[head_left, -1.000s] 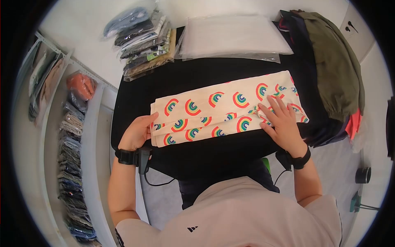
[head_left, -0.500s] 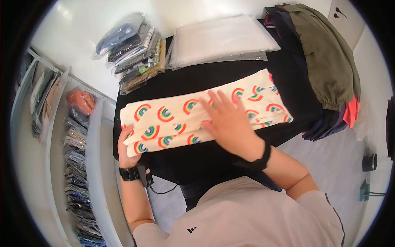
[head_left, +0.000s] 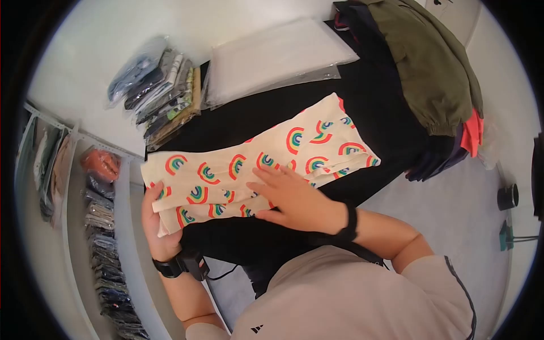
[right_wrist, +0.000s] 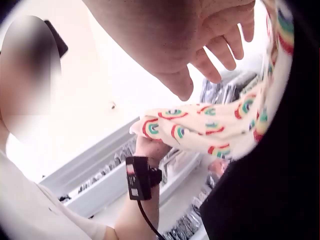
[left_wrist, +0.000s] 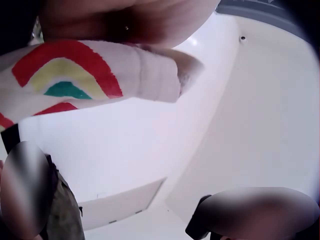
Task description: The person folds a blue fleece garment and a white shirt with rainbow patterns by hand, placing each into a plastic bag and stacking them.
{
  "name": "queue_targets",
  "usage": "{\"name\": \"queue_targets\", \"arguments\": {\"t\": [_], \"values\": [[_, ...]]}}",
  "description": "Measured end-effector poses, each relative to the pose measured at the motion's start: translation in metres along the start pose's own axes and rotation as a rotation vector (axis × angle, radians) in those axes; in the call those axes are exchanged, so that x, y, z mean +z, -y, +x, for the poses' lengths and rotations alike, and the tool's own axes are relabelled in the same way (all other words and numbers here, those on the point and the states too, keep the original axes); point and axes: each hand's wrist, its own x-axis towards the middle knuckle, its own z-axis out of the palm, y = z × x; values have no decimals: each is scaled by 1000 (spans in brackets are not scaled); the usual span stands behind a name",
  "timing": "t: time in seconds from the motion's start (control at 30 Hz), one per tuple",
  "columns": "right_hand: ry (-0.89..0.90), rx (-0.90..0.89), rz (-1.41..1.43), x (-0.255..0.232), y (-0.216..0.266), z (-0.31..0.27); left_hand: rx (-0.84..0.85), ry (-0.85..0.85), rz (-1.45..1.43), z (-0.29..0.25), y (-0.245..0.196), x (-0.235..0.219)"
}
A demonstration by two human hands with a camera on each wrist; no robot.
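A folded cream cloth with a rainbow print (head_left: pixel 258 175) stretches over the black table in the head view, its left end lifted and sagging toward the middle. My left hand (head_left: pixel 151 221) grips that left end, with the thumb on top and the rest of the hand underneath. My right hand (head_left: pixel 297 201) is over the middle of the cloth, palm down with the fingers spread. From the right wrist view, the right hand (right_wrist: pixel 200 45) has straight fingers, and the raised cloth end (right_wrist: pixel 172 125) hangs from the left hand (right_wrist: pixel 152 150).
Clear plastic bags (head_left: pixel 277 59) lie flat at the table's back. Left of them stands a stack of bagged garments (head_left: pixel 170 96). Olive and dark clothes (head_left: pixel 430 68) hang over the right side. Shelves of packed clothing (head_left: pixel 105 249) line the left wall.
The left hand has drawn the cloth's left end leftward and raised it. The right hand has slid from the cloth's right end toward its middle.
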Motion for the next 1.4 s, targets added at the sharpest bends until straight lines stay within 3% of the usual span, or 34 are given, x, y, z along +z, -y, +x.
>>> {"name": "queue_targets", "arguments": {"t": [0.03, 0.07, 0.1, 0.17, 0.23, 0.3, 0.43, 0.5, 0.57, 0.63, 0.7, 0.77, 0.8, 0.87, 0.9, 0.97, 1.1, 1.17, 1.33, 1.4], "values": [[-2, -4, 206, -19, -4, -4, -7, 4, -5, 1, 1, 14], [-67, 167, 466, -47, -5, -10, 71, 37, 49, 4, 4, 29], [-195, 192, 394, -61, -18, -17, 153, 71, 101, 9, 8, 44], [-334, 423, 313, -91, -43, -32, 116, 159, 98, 20, 17, 78], [-403, 621, 595, -106, -63, -44, 46, 306, 136, 34, 33, 114], [-345, 660, 820, -118, -82, -56, -40, 349, 187, 47, 58, 148], [-305, 691, 907, -114, -93, -65, -275, 460, 281, 75, 120, 185], [-320, 761, 860, -118, -85, -63, -468, 674, 343, 80, 130, 194], [-340, 767, 838, -116, -87, -62, -465, 627, 460, 72, 123, 194], [-362, 773, 819, -112, -91, -62, -195, 558, 459, 61, 107, 176], [-324, 787, 685, -108, -97, -59, -35, 504, 613, 54, 89, 155], [-244, 815, 638, -120, -88, -48, 13, 475, 640, 50, 85, 124], [-166, 838, 581, -122, -84, -43, 227, 471, 895, 44, 85, 113], [-204, 765, 457, -114, -81, -38, 657, 490, 1250, 40, 103, 80], [-250, 683, 322, -111, -80, -36, 772, 615, 1409, 33, 101, 84], [-246, 656, 284, -103, -85, -38, 701, 702, 1510, 19, 110, 76], [-266, 759, 449, -103, -89, -41, 702, 693, 1573, 2, 128, 60], [-269, 762, 428, -103, -90, -41, 863, 596, 1454, 4, 139, 46], [-272, 726, 421, -102, -87, -41, 991, 529, 1282, 10, 153, 33], [-174, 768, 201, -107, -81, -36, 1040, 499, 1276, 8, 157, 31]]}}
